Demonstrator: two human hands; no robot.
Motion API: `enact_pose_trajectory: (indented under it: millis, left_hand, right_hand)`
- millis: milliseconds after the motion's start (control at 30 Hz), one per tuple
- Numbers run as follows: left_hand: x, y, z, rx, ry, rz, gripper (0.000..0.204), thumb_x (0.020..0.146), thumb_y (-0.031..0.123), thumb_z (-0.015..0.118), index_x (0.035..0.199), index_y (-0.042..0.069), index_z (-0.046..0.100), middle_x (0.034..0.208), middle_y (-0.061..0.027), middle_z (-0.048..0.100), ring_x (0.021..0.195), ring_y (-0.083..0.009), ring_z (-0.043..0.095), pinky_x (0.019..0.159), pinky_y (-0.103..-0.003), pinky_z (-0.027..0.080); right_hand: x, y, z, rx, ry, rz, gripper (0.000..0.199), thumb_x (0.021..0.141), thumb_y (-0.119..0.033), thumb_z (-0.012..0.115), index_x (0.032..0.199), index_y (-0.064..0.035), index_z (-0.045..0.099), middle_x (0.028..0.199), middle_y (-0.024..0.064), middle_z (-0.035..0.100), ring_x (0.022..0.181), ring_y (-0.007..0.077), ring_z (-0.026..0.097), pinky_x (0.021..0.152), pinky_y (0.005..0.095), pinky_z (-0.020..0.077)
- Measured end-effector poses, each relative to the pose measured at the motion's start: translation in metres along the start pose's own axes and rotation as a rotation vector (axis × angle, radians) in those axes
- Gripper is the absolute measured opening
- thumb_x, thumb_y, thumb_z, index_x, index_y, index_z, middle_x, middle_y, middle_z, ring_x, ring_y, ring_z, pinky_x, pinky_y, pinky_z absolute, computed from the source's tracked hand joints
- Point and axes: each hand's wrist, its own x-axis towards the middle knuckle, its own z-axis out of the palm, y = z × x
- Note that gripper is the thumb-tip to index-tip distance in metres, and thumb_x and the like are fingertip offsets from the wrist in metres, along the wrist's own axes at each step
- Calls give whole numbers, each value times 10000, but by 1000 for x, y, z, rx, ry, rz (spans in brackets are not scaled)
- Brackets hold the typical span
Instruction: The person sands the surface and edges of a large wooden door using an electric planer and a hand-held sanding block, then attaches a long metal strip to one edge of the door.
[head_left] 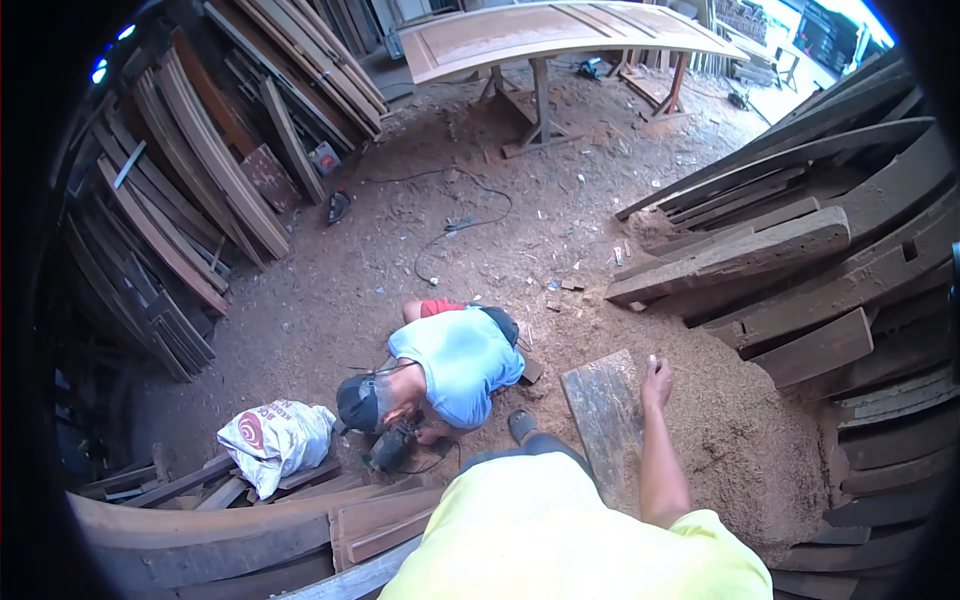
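My right hand (655, 382) hangs at the end of my outstretched bare arm, fingers curled in and closed, with nothing visible in them. Below it lie a worn wooden board (608, 405) and a broad heap of sawdust (735, 440); the hand seems apart from both. My left hand is out of view, and my yellow shirt fills the lower middle. Just ahead to the left, a person in a light blue shirt (447, 362) and dark cap bends low. That person's hand is at a dark power tool (394, 447) near the ground.
A white sack (278, 440) rests on timber at the left. Planks (205, 150) lean along the left side; thick beams (760, 255) are stacked at the right. A panelled wooden door (570, 35) lies on trestles (541, 105) at the back. A black cable (475, 222) crosses the littered floor.
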Motion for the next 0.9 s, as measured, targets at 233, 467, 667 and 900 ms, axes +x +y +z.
enact_pose_trajectory:
  millis: [233,467,667,900]
  left_hand:
    - [40,175,43,6,-10,134,694,1017,509,661,1561,142,434,1403,-149,603,1235,-331,647,946,-578,602]
    - [93,325,107,40,-54,144,674,1033,529,618,1549,129,449,1378,-151,617,1214,-333,657,939,-575,605]
    - [179,457,198,74,-103,92,663,1047,547,581,1538,118,462,1357,-154,629,1196,-335,666,933,-571,607]
    - [257,663,315,140,-84,81,657,1063,568,538,1525,105,476,1333,-157,643,1176,-336,677,927,-568,610]
  right_hand:
    - [39,-31,49,-111,-296,343,636,1077,-601,519,1271,-28,714,1349,269,699,1304,456,628,1112,552,459]
    - [51,0,55,268,-726,607,725,1073,-612,534,1464,-12,647,1551,245,588,1397,394,579,1182,495,428]
    - [166,60,91,-350,-843,664,723,1067,-673,480,1394,-75,719,1375,259,710,1247,385,711,1029,532,544]
    - [441,-177,222,-493,-741,152,615,942,-557,714,1298,-57,763,1307,253,731,1266,402,684,1074,487,544]
